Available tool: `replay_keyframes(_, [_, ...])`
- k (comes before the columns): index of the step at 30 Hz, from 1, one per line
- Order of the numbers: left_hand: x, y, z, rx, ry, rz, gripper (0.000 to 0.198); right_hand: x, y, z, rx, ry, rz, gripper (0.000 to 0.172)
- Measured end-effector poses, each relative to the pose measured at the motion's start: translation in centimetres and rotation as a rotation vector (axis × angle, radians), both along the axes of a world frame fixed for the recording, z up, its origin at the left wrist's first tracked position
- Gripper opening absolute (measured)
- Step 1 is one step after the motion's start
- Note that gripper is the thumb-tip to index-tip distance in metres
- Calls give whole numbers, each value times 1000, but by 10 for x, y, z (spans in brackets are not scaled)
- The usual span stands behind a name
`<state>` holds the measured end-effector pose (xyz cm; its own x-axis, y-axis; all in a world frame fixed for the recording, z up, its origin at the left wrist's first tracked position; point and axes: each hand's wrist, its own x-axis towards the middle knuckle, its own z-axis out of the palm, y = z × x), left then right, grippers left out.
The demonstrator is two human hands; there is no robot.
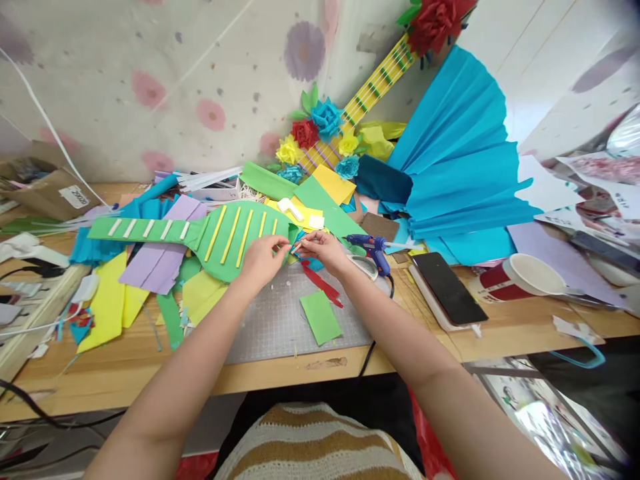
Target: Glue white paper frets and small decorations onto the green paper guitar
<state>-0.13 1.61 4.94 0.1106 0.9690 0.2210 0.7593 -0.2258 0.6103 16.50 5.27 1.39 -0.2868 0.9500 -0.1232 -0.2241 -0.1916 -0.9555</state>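
Observation:
A green paper instrument shape (235, 235) with yellow strips on its body and white strips on its neck lies left of centre. My left hand (265, 259) is by the lower right edge of its body, thumb and fingertips pinched together. Close beside it, my right hand (324, 249) pinches a small pale piece (297, 247), too small to identify. Whether my left fingertips also grip something cannot be made out. A green paper rectangle (321, 317) and red scraps (323, 285) lie on the grey cutting mat (270, 333) below my hands.
A blue glue gun (373, 250) with a cable sits right of my right hand. Farther right are a black phone (449, 287) and a paper cup (530, 275). A flowered yellow paper guitar (383, 81) and a large blue paper fan (463, 153) stand behind. Coloured papers surround the mat.

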Motion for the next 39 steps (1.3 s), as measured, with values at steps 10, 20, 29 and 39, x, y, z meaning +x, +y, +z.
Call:
replay_keyframes(10, [44,-16,-21,-51,-211,8,8,19,-12,-2,143,-53,-24,36])
replay_keyframes(20, [69,-21,-57,-302,-978,12,17,35,-23,-10,121,-34,-93,38])
replay_keyframes(29, [61,-19,-49,-539,-1238,90,14,49,-30,-1,280,-644,-162,22])
replay_keyframes(39, [59,-21,-41,-734,-1387,81,8,68,-60,6,503,-1871,-10,26])
